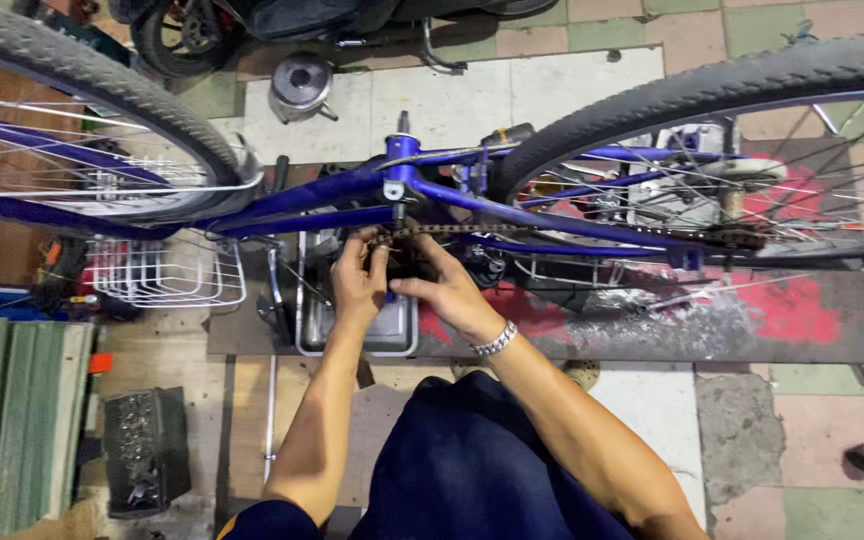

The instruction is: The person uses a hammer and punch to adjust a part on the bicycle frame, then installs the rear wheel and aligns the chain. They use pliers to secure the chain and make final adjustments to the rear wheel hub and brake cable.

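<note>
Head camera, looking straight down: I've got a blue bicycle [352,190] upside down across the top of the frame, its frame tubes running left to right. Both hands meet at centre frame, right at the chain [452,230], which stretches rightward toward the rear wheel [732,90]. My left hand [360,280] sits just left of the chain's near end, fingers curled and pinching something there; what exactly, I cannot tell. My right hand [447,290], wristband [495,340] on, comes in from the lower right, fingertips closed on the chain area too. Both forearms angle up from the bottom of the frame. A metal tray [392,335] lies directly beneath the hands, a white wire basket [167,275] off to the left.
</note>
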